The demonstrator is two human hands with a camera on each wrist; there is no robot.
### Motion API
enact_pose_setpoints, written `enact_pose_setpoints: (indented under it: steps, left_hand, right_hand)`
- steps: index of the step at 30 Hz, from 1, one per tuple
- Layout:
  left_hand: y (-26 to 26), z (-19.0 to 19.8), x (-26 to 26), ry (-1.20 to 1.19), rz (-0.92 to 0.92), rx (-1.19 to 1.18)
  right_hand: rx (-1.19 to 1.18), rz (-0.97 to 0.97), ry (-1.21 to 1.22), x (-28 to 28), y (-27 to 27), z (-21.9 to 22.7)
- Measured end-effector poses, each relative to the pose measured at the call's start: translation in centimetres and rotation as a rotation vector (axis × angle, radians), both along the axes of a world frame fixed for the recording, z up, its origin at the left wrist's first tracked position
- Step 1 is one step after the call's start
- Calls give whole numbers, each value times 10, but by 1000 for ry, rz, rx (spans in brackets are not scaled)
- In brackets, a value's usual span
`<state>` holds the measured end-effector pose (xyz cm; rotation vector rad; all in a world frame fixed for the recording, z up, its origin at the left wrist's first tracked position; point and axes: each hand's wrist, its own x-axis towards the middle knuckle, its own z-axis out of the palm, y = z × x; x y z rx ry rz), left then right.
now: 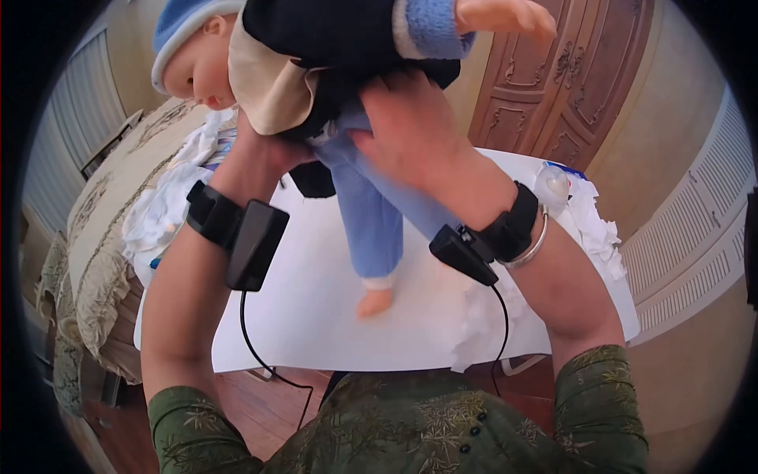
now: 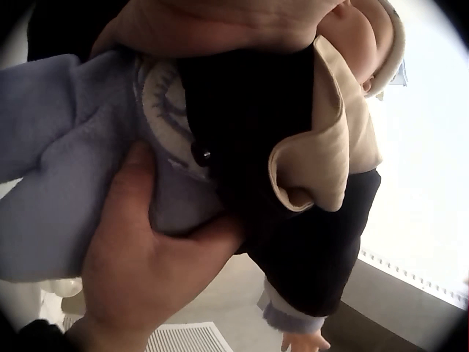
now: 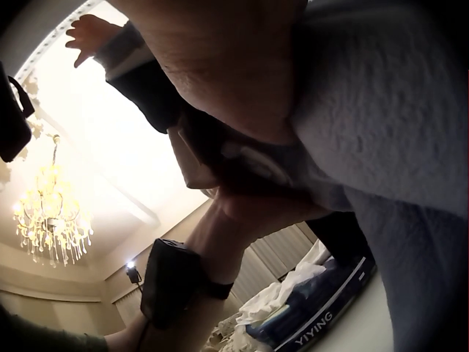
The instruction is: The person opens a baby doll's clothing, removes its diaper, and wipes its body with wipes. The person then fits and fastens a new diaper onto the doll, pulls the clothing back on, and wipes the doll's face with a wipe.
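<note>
Above the white table, I see a baby doll in blue trousers and a black jacket, tipped sideways, gripped about the waist by the person's left hand and right hand. I can't tell whether its bare foot touches the table. Beyond the table stand carved wooden doors; left of it, a bed.

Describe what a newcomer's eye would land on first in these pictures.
Probably the doll in a blue cap, leaning over the white table in the head view, held around the middle by the person's left hand and right hand. After that, perhaps the lit chandelier at the left of the right wrist view, or the carved wooden doors beyond the table, upper right in the head view.
</note>
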<state>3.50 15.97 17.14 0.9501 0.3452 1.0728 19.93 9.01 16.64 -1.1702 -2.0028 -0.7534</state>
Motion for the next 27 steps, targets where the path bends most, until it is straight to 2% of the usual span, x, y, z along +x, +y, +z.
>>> enact_pose_setpoints:
  steps: [1, 2, 6, 8, 9, 10, 14, 17, 18, 19, 20, 22, 23, 25, 27]
  left_hand:
    - [-2, 6, 3, 21, 137, 12]
    - [-4, 9, 3, -14, 95, 68]
    - [11, 16, 13, 7, 121, 219]
    - [26, 14, 17, -150, -4, 338]
    - [32, 10, 16, -151, -5, 336]
    - [24, 5, 21, -147, -8, 343]
    - [2, -11, 15, -124, -26, 366]
    - [-12, -34, -25, -101, -30, 379]
    - [-20, -42, -36, -92, -30, 383]
    - [-26, -47, -45, -81, -31, 388]
    - [-30, -50, -47, -70, -34, 395]
    - [-36, -53, -51, -46, -40, 409]
    - [-39, -54, -53, -34, -41, 415]
    - [-45, -55, -56, -12, -38, 427]
    - [-50, -57, -62, 12, -34, 439]
  right_hand:
    - [55, 17, -14, 1, 2, 4]
    - [110, 34, -29, 2, 3, 8]
    - [180, 8, -126, 11, -1, 24]
    - [248, -22, -158, 13, -6, 26]
    - [481, -11, -220, 17, -4, 19]
    - [481, -13, -222, 17, -3, 15]
    - [340, 120, -144, 14, -12, -7]
    - [230, 229, -77, 3, -21, -27]
    - [126, 304, -39, -4, -24, -33]
    - [157, 67, -218, -7, -31, -47]
    - [157, 66, -212, -5, -29, -51]
    - [40, 139, -144, -35, -4, -54]
    - [-18, 178, -110, -21, -24, -65]
    - [-135, 261, -45, -35, -11, -72]
    - [-252, 346, 21, -17, -39, -92]
